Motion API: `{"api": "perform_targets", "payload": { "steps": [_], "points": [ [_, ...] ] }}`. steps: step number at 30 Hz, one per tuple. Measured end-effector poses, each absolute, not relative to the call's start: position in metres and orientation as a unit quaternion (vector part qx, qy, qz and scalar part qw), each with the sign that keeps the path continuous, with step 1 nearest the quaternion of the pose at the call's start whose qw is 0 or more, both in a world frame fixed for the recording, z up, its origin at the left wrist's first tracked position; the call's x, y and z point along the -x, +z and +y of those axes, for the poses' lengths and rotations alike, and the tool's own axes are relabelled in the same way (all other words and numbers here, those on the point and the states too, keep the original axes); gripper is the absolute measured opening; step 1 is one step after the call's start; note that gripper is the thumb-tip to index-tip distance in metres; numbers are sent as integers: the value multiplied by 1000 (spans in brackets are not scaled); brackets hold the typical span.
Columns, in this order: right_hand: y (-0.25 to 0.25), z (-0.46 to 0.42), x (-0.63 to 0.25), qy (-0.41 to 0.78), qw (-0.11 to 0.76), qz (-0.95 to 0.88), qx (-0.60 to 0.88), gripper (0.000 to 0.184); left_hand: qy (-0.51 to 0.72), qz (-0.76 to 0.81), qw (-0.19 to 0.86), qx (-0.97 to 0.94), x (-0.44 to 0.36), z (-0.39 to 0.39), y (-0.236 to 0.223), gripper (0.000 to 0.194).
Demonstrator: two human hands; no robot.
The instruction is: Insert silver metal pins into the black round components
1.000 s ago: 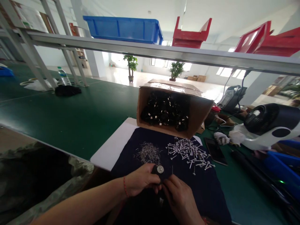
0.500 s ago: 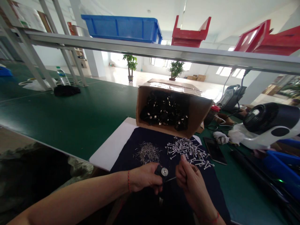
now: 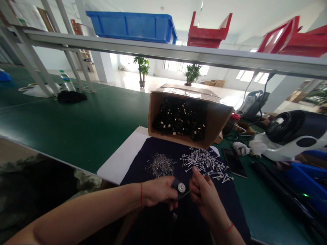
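Observation:
Between thumb and fingers my left hand [image 3: 163,192] grips a small black part with a round silver disc [image 3: 181,187] on its face. My right hand [image 3: 203,190] is closed just to the right of it, and a thin metal rod [image 3: 184,195] spans from its fingers to the black part. How the rod meets the part is hidden. Beyond my left hand lies a heap of small thin metal pins [image 3: 161,165]. Past my right hand spreads a pile of longer silver bolt-like pieces with flat heads [image 3: 206,163]. Both piles rest on a dark blue cloth [image 3: 138,163].
An open cardboard box [image 3: 216,126] on its side holds several black parts with metal bits. To the right are a phone [image 3: 235,163], a fan [image 3: 293,132] and a blue bin [image 3: 306,183]. Overhead, a shelf [image 3: 158,51] carries a blue crate [image 3: 130,27] and red bins [image 3: 208,35].
My right hand has moved slightly left, closer to the black part. The left hand keeps its grip, shifted a little right. The whole view has tilted slightly.

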State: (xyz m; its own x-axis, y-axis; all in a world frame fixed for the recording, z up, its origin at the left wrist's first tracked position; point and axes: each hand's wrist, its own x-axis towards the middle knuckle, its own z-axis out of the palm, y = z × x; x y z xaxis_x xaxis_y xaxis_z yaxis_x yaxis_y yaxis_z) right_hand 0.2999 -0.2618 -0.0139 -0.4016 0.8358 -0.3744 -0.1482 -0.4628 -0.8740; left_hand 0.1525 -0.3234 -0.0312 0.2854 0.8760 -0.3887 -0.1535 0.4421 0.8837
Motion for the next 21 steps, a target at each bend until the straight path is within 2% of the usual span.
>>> {"api": "perform_targets", "payload": {
  "steps": [5,14,17,21],
  "points": [
    [-23,-267,-303,727,357,-387,442,77,351,470,708,-392,-153,-319,-36,18],
    [-48,-278,-323,682,459,-382,422,67,331,481,671,-458,-155,-317,-49,7],
    [-54,-266,-343,713,498,-306,388,63,336,487,662,-461,-147,-329,-45,11],
    [-58,-253,-366,798,478,-153,334,60,385,468,666,-434,-122,-375,-27,7]
  ]
}}
